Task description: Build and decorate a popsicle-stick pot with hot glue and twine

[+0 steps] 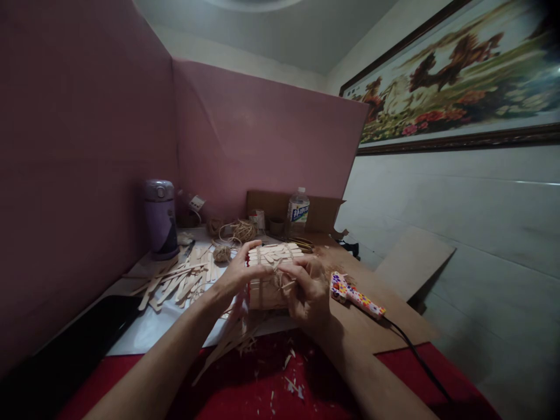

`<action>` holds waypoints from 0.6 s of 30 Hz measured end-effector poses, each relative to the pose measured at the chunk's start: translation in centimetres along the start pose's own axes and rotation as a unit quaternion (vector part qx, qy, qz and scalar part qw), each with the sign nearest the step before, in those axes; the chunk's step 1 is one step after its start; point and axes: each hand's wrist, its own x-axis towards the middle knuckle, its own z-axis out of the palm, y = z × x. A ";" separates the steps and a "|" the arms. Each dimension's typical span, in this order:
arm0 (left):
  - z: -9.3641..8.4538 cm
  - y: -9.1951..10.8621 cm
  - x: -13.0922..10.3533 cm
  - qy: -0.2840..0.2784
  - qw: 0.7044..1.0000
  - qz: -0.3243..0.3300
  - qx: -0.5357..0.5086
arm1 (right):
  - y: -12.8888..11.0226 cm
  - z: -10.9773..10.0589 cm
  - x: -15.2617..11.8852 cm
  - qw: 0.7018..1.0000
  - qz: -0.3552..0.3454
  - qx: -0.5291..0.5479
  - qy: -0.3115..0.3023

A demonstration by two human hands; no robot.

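Observation:
A small box made of wooden craft sticks [266,296], with twine around it, stands at the middle of the table. My left hand [245,269] grips its left side, thumb across the front and fingers at the upper edge. At the box's right front, my right hand [308,289] is closed, its thumb and fingers pinched by the twine knot and a short pale piece. My right fingers partly hide what lies between them. Loose craft sticks [179,283] are heaped to the left.
A floral glue gun [359,300] with a black cord lies right on the cardboard [402,329]. Twine balls [244,231], a plastic bottle [298,213] and scissors [301,242] are behind the box. A purple flask [160,221] stands left. Wood scraps [294,386] litter the red cloth [245,391].

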 end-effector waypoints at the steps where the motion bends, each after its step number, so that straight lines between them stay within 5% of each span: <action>1: 0.1 0.1 -0.1 0.001 1.000 -0.001 0.002 | 0.0 0.0 0.0 1.000 -0.004 0.001 -0.004; 18: -0.3 -0.3 0.0 0.031 0.998 0.035 0.048 | 0.0 -0.2 0.1 0.999 -0.021 -0.035 -0.032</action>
